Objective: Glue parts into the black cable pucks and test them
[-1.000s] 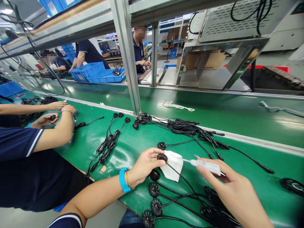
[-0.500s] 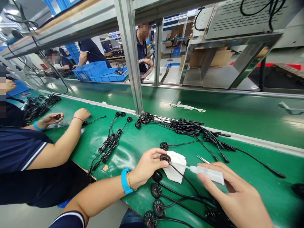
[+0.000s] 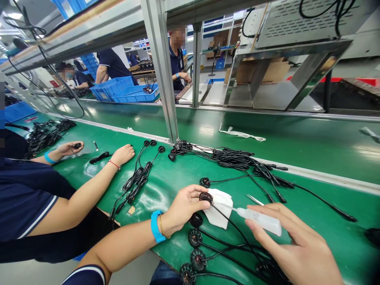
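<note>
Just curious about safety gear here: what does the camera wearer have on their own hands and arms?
No gloves: left hand and right hand are bare. The left wrist carries a bright blue band and a thin gold bangle beside it. The left upper arm shows a dark navy short sleeve with a white stripe at its edge. Nothing shows on the right wrist.

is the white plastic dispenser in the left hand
No, the white plastic dispenser is in the right hand, while the left hand pinches a small round black part.

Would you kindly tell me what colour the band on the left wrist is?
Bright blue; the wristband shows best in the head view.
</note>
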Demonstrator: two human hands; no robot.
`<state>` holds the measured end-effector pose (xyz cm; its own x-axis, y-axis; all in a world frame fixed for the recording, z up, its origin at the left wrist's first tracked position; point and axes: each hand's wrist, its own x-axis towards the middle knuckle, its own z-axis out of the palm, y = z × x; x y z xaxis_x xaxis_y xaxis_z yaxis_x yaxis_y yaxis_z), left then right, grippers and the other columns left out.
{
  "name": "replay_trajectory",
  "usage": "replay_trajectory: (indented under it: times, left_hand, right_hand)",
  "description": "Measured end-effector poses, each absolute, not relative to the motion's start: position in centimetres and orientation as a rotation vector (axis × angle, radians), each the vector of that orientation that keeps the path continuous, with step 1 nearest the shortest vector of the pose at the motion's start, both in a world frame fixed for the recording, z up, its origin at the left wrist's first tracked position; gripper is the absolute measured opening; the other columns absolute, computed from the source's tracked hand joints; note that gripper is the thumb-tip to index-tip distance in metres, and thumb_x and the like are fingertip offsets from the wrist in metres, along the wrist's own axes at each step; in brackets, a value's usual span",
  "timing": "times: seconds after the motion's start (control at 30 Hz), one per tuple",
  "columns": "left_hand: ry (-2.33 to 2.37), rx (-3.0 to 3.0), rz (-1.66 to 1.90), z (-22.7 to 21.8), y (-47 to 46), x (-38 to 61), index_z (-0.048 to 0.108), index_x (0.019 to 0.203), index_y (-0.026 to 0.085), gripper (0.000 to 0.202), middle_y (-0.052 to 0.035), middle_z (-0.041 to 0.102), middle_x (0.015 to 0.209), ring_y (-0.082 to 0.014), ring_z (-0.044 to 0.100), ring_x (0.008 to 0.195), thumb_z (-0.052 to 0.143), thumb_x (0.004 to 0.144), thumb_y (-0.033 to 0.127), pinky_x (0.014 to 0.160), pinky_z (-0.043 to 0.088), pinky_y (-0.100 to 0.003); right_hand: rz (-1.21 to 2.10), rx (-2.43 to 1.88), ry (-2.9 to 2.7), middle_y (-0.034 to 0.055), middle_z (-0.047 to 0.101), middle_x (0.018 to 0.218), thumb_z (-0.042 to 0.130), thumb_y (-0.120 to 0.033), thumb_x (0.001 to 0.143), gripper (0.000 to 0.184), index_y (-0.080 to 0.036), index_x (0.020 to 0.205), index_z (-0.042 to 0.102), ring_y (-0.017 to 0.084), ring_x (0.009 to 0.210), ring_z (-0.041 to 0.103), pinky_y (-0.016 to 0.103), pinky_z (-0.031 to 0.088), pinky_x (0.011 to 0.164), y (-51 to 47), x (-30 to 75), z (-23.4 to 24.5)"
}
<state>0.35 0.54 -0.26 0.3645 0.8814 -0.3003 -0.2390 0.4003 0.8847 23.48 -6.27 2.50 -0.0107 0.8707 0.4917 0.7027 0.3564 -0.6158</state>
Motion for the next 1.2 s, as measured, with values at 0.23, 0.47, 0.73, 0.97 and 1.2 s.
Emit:
replay_trajectory:
  times: [0.23,0.47,0.73,0.97,1.2]
  left_hand:
    - [0.915,0.856,0.842,-0.3,0.6,0.3,0.068,0.101,0.013,0.048,-0.0078,0.073,0.095,-0.0158,0.067,0.085,0.092,0.062,0.026,0.083,0.050,-0.028]
    - [0.934,0.845,0.820,-0.4,0.7,0.1,0.068,0.100,0.013,0.048,-0.0076,0.073,0.094,-0.0161,0.068,0.085,0.092,0.060,0.025,0.083,0.050,-0.028]
    - [0.911,0.881,0.817,0.1,0.6,-0.1,0.068,0.101,0.012,0.047,-0.0086,0.073,0.095,-0.0168,0.067,0.087,0.091,0.062,0.025,0.085,0.050,-0.029]
    - [0.869,0.868,0.809,-0.2,0.5,-0.2,0.067,0.102,0.012,0.047,-0.0088,0.072,0.095,-0.0169,0.067,0.086,0.090,0.063,0.023,0.082,0.050,-0.029]
    - [0.868,0.945,0.843,0.1,0.4,-0.1,0.066,0.103,0.013,0.044,-0.0087,0.073,0.097,-0.0173,0.068,0.090,0.088,0.066,0.023,0.084,0.052,-0.029]
  right_hand:
    - [0.256,-1.374,-1.726,0.0011,0.068,0.092,0.068,-0.043,0.088,0.017,-0.028,0.093,0.072,0.018,0.078,0.065,0.029,0.052,0.070,-6.2,22.9,2.7]
    - [0.581,-1.857,-1.290,0.0055,0.074,0.092,0.066,-0.071,0.069,0.053,-0.024,0.093,0.074,0.022,0.069,0.069,0.028,0.054,0.055,-5.4,25.7,1.7]
    - [0.883,-1.931,-1.462,0.0068,0.072,0.115,0.058,-0.074,0.074,0.057,-0.025,0.098,0.074,0.023,0.079,0.069,0.031,0.056,0.070,-4.2,25.9,-1.0]
    - [0.603,-1.969,-1.756,0.0071,0.073,0.106,0.052,-0.065,0.083,0.047,-0.026,0.095,0.075,0.030,0.095,0.067,0.041,0.054,0.078,-3.6,26.0,-3.2]
    - [0.116,-1.477,-1.817,0.0036,0.070,0.102,0.055,-0.051,0.096,0.030,-0.024,0.102,0.066,0.020,0.088,0.067,0.032,0.054,0.077,-4.9,22.1,-0.7]
